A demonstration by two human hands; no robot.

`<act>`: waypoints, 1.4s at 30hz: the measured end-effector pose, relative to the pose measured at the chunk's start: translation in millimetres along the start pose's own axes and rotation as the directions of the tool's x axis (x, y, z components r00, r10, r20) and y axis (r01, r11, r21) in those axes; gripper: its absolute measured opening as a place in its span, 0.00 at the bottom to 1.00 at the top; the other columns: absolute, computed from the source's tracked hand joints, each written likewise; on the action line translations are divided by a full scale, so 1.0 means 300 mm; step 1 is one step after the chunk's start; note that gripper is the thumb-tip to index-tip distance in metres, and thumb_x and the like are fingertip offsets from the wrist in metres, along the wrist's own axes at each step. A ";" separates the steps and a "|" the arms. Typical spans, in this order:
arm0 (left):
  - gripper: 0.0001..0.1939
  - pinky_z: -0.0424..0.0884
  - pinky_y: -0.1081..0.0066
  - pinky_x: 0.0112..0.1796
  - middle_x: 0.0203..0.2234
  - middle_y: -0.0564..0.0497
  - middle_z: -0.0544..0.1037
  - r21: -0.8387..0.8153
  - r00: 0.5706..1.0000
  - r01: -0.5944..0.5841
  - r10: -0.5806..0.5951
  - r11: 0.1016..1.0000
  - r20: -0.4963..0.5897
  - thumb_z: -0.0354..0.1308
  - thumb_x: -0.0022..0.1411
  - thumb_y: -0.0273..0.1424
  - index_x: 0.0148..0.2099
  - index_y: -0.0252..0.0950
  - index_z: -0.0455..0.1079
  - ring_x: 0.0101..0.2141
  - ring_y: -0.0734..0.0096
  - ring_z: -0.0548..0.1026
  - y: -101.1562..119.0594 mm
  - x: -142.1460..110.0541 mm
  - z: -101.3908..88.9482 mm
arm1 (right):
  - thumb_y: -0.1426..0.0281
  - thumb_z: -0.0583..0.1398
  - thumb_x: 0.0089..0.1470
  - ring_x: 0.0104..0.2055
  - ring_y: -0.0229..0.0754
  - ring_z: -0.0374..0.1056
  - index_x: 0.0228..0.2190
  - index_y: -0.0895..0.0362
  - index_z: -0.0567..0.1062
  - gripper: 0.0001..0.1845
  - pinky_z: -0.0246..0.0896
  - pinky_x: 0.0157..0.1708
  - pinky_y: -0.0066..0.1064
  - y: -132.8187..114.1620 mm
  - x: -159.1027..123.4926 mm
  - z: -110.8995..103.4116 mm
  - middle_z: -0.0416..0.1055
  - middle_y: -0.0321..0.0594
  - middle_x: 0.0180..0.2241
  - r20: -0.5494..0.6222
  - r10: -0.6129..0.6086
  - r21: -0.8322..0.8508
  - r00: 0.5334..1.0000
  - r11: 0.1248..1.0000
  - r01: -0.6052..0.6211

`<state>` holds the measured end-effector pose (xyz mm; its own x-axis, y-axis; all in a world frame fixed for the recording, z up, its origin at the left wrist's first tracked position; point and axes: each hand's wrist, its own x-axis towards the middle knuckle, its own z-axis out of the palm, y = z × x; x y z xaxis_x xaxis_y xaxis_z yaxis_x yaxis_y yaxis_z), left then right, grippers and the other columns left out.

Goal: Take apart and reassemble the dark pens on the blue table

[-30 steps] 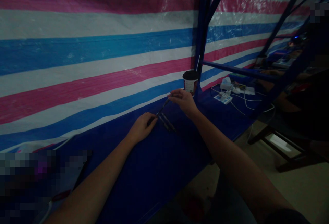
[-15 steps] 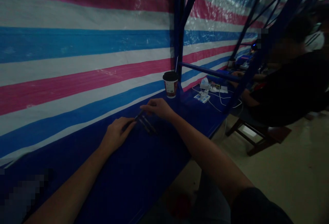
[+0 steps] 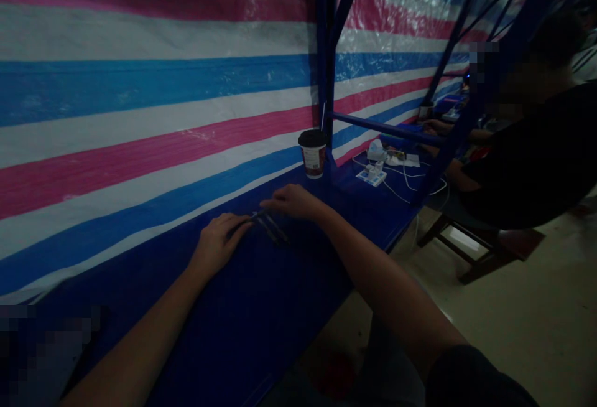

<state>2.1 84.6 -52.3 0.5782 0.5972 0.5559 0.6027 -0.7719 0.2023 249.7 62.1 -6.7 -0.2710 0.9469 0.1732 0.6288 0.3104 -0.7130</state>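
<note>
- In the head view, a cluster of dark slender sticks [image 3: 271,229] is seen on the blue-covered worktop [image 3: 261,326], between the two hands; their exact kind is hidden by the dim light.
- Their long axes are angled from far left to near right.
- The left hand [image 3: 219,244] is the nearer, with its fingers curled in over the sticks' left ends; whether that grip is clamped on a stick cannot be told.
- The right hand [image 3: 295,201] is held at the sticks' far right, with its fingers reaching left; whether that grip is apart or together cannot be told.
- A dark-lidded paper cup [image 3: 312,155] is placed farther right, against the striped tarpaulin [image 3: 149,96].
</note>
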 end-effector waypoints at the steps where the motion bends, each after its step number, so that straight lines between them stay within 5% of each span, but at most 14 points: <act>1: 0.26 0.72 0.61 0.38 0.38 0.43 0.83 0.003 1.000 -0.003 0.003 1.000 0.009 0.47 0.72 0.50 0.45 0.37 0.80 0.38 0.56 0.79 0.002 0.000 0.000 | 0.54 0.57 0.66 0.27 0.36 0.68 0.23 0.59 0.77 0.27 0.58 0.32 0.29 -0.001 -0.001 0.000 0.74 0.39 0.24 0.006 0.045 -0.036 0.999 0.998 -0.045; 2: 0.26 0.71 0.61 0.38 0.37 0.42 0.83 0.006 1.000 -0.006 0.006 1.000 0.017 0.47 0.73 0.49 0.45 0.37 0.80 0.37 0.56 0.79 0.004 -0.001 0.000 | 0.52 0.55 0.67 0.26 0.37 0.68 0.22 0.60 0.77 0.30 0.57 0.32 0.30 -0.002 -0.002 0.000 0.73 0.40 0.22 -0.002 0.083 -0.069 0.997 0.994 -0.083; 5: 0.24 0.70 0.61 0.38 0.38 0.43 0.82 0.010 1.000 -0.004 0.004 1.000 0.023 0.48 0.73 0.46 0.46 0.37 0.80 0.38 0.57 0.78 0.009 -0.002 -0.001 | 0.57 0.66 0.59 0.30 0.36 0.69 0.36 0.59 0.80 0.17 0.57 0.32 0.27 -0.002 -0.005 0.000 0.77 0.39 0.29 -0.046 -0.032 -0.010 0.998 0.999 0.032; 9: 0.21 0.68 0.60 0.39 0.38 0.43 0.82 0.041 0.998 -0.027 0.025 0.999 0.050 0.48 0.74 0.42 0.46 0.38 0.80 0.39 0.57 0.78 0.013 -0.001 -0.005 | 0.58 0.58 0.66 0.26 0.36 0.67 0.26 0.60 0.79 0.23 0.54 0.30 0.28 -0.010 -0.013 -0.007 0.73 0.38 0.22 0.028 0.007 -0.114 1.000 0.994 -0.004; 14: 0.20 0.66 0.62 0.38 0.37 0.44 0.83 0.055 0.997 -0.018 0.014 0.998 0.072 0.48 0.75 0.40 0.47 0.37 0.80 0.38 0.59 0.77 0.016 0.003 -0.009 | 0.63 0.63 0.63 0.31 0.36 0.71 0.38 0.61 0.79 0.12 0.55 0.31 0.25 -0.020 -0.024 -0.016 0.78 0.39 0.29 0.101 -0.079 -0.175 0.992 0.980 0.096; 23: 0.15 0.65 0.60 0.39 0.37 0.46 0.84 0.024 1.000 -0.018 0.018 1.000 0.005 0.53 0.72 0.39 0.45 0.41 0.81 0.38 0.58 0.77 0.014 -0.003 -0.014 | 0.77 0.59 0.63 0.36 0.41 0.70 0.36 0.57 0.80 0.09 0.53 0.35 0.29 -0.005 0.009 0.029 0.79 0.43 0.36 0.201 -0.082 -0.306 0.976 0.941 0.142; 28: 0.15 0.68 0.60 0.40 0.36 0.47 0.85 -0.076 0.997 0.063 -0.066 0.995 -0.035 0.56 0.69 0.44 0.44 0.45 0.82 0.38 0.58 0.78 0.000 -0.001 -0.017 | 0.64 0.49 0.72 0.29 0.38 0.68 0.27 0.58 0.77 0.26 0.52 0.30 0.29 -0.011 0.003 0.037 0.76 0.41 0.27 0.152 -0.031 -0.305 0.988 0.949 0.077; 30: 0.17 0.70 0.59 0.40 0.37 0.48 0.85 -0.131 0.992 0.110 -0.117 0.985 -0.044 0.55 0.69 0.47 0.44 0.45 0.82 0.38 0.58 0.80 -0.008 0.002 -0.017 | 0.57 0.53 0.70 0.31 0.39 0.69 0.33 0.58 0.78 0.23 0.51 0.30 0.28 -0.016 -0.003 0.042 0.77 0.42 0.31 0.091 -0.043 -0.291 0.995 0.954 0.068; 34: 0.21 0.71 0.59 0.38 0.36 0.47 0.86 -0.140 0.995 0.092 -0.098 0.986 -0.034 0.54 0.68 0.51 0.43 0.44 0.83 0.36 0.56 0.81 -0.008 0.004 -0.018 | 0.59 0.58 0.66 0.31 0.37 0.68 0.29 0.57 0.77 0.19 0.50 0.30 0.27 -0.021 -0.007 0.041 0.75 0.38 0.27 0.093 -0.131 -0.209 0.987 0.967 0.148; 38: 0.21 0.70 0.57 0.39 0.35 0.46 0.86 -0.101 0.995 0.057 -0.064 0.993 -0.076 0.55 0.68 0.50 0.40 0.44 0.83 0.35 0.56 0.81 0.014 0.005 -0.024 | 0.60 0.57 0.67 0.24 0.34 0.64 0.20 0.58 0.75 0.26 0.49 0.27 0.28 -0.018 -0.007 0.029 0.68 0.34 0.19 0.133 -0.064 -0.120 0.989 0.990 0.080; 42: 0.16 0.73 0.60 0.39 0.35 0.47 0.85 -0.334 0.953 0.243 -0.288 0.911 -0.094 0.64 0.60 0.48 0.41 0.42 0.82 0.35 0.58 0.80 0.029 0.011 -0.031 | 0.57 0.56 0.67 0.20 0.33 0.62 0.23 0.59 0.79 0.27 0.50 0.26 0.26 -0.019 -0.016 0.021 0.65 0.31 0.15 0.131 -0.026 0.053 0.991 0.998 0.019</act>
<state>4.1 77.7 -41.2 0.3259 0.7713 0.5468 0.5060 -0.6308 0.5882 242.9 55.5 -7.8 -0.3801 0.9194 0.1014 0.5839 0.3235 -0.7445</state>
